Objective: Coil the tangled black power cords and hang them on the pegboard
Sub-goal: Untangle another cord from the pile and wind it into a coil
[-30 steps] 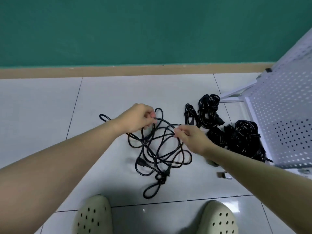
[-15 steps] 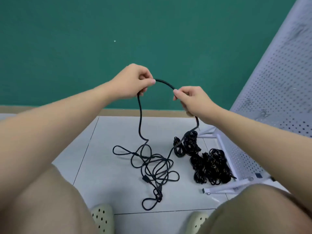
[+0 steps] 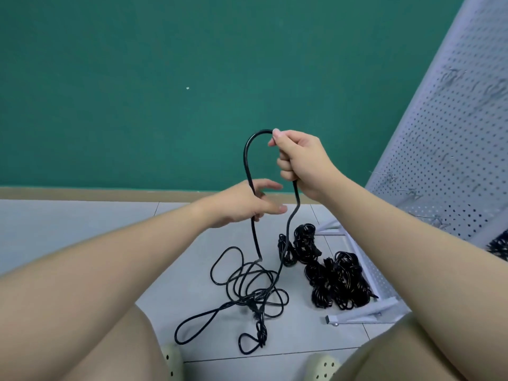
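My right hand (image 3: 301, 163) is clenched around the black power cord (image 3: 248, 287), thumb pressed on top, holding one raised loop in front of the green wall (image 3: 165, 78). My left hand (image 3: 242, 204), lower, grips the loop's other strand, forefinger sticking out loosely. Most of the cord lies tangled on the tiled floor (image 3: 82, 224) between my knees. A pile of more black cords (image 3: 335, 279) sits at the foot of the white pegboard (image 3: 453, 149) (no readable writing or labels anywhere).
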